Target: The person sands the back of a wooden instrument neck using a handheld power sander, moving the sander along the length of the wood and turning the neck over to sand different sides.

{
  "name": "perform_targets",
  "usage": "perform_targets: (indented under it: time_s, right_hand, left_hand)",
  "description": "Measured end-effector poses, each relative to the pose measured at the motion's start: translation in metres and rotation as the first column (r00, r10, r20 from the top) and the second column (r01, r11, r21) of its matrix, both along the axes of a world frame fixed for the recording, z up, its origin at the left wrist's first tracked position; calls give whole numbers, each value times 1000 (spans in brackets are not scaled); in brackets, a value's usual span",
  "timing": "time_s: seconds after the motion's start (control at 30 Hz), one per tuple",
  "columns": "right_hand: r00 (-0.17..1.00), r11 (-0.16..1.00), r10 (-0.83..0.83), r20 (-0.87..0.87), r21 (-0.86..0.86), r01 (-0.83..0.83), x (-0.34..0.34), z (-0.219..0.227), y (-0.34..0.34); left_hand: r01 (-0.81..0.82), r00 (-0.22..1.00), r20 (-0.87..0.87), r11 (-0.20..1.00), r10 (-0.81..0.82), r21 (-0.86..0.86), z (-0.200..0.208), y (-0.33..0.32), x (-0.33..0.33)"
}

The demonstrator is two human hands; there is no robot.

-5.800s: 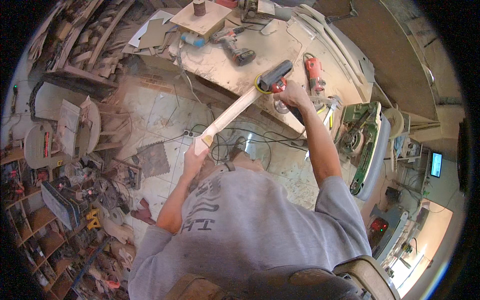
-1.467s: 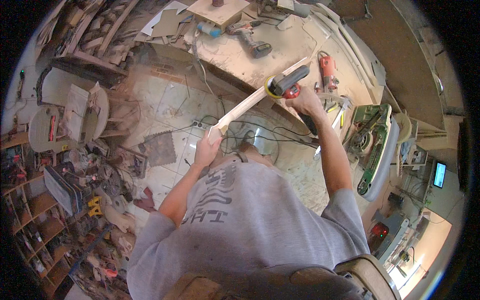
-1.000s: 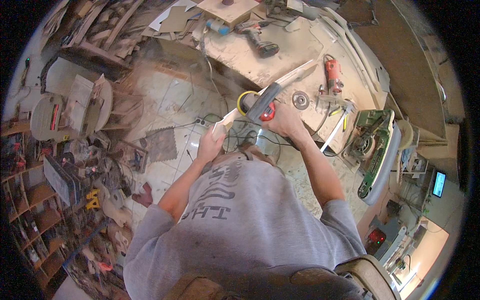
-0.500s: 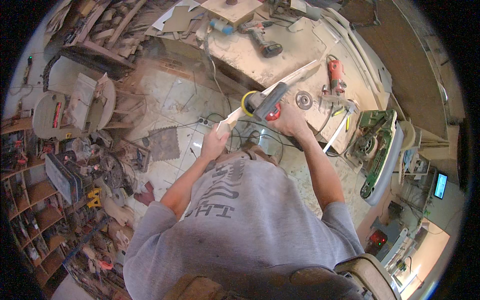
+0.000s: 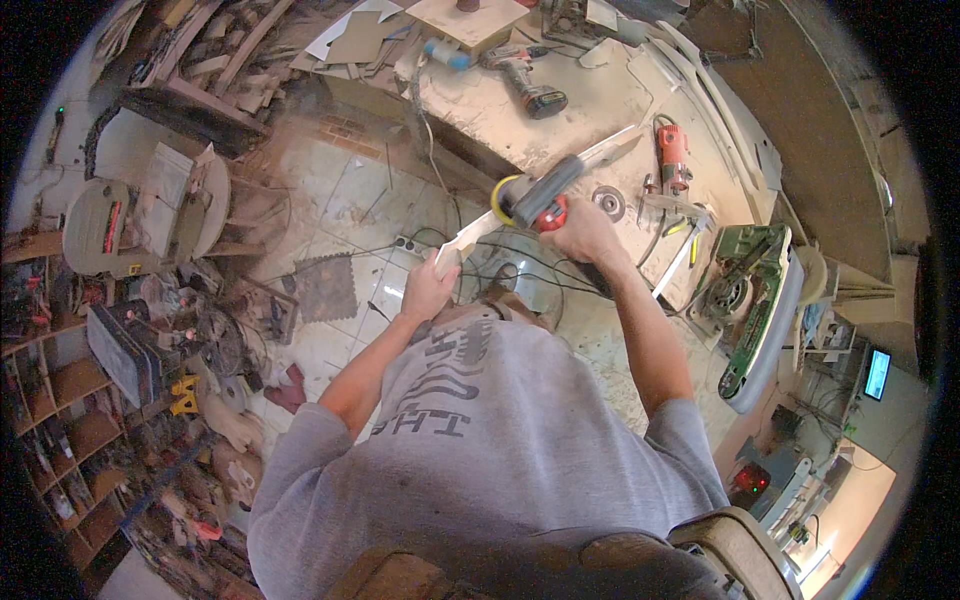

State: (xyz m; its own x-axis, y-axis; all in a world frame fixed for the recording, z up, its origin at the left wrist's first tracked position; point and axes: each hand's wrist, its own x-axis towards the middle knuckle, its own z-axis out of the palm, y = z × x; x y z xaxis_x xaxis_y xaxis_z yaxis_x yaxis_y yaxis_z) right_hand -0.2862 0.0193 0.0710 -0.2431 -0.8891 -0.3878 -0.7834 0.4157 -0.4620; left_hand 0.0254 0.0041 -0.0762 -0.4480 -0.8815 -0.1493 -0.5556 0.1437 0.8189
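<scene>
My left hand (image 5: 430, 288) is closed round the near end of a long, pale strip of wood (image 5: 478, 228). That strip slants up and to the right, its far end over the workbench (image 5: 580, 90). My right hand (image 5: 583, 230) grips a red and dark-grey power sander (image 5: 550, 190) with a round, yellow-edged pad. The pad lies against the strip's middle, past my left hand; the sander's body hides part of the wood. Just right of the sander, a round abrasive disc (image 5: 608, 203) lies on the bench.
A cordless drill (image 5: 525, 80) and a red power tool (image 5: 673, 160) lie on the dusty bench. A green machine (image 5: 750, 305) stands to the right. Cables (image 5: 540, 268) trail across the tiled floor. Shelves (image 5: 90, 420) and a grey-topped round stand (image 5: 95, 225) are on the left.
The sander has shifted slightly away from me along the wood strip, and its body has turned a little. My left hand keeps its hold on the strip, nearly still.
</scene>
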Motion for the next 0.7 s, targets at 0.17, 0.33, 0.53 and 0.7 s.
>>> perform_targets:
  time_s: [0.17,0.33,0.53,0.7]
  right_hand:
    - [999,989,42,-14,146,-39,14,7,-8]
    - [987,989,-83,-141,113,99,-43,-17,-11]
    - [988,994,-75,-133,65,84,-30,-11,-10]
    - [995,997,51,-87,63,-46,20,-12,4]
  left_hand:
    - [-13,1000,-12,1000,13,8,-3,-1,5]
    - [-16,999,-29,1000,16,-4,-4,-2,1]
    - [-2,1000,-14,1000,3,23,2,-4,0]
    - [-28,998,-62,998,31,52,-2,-8,3]
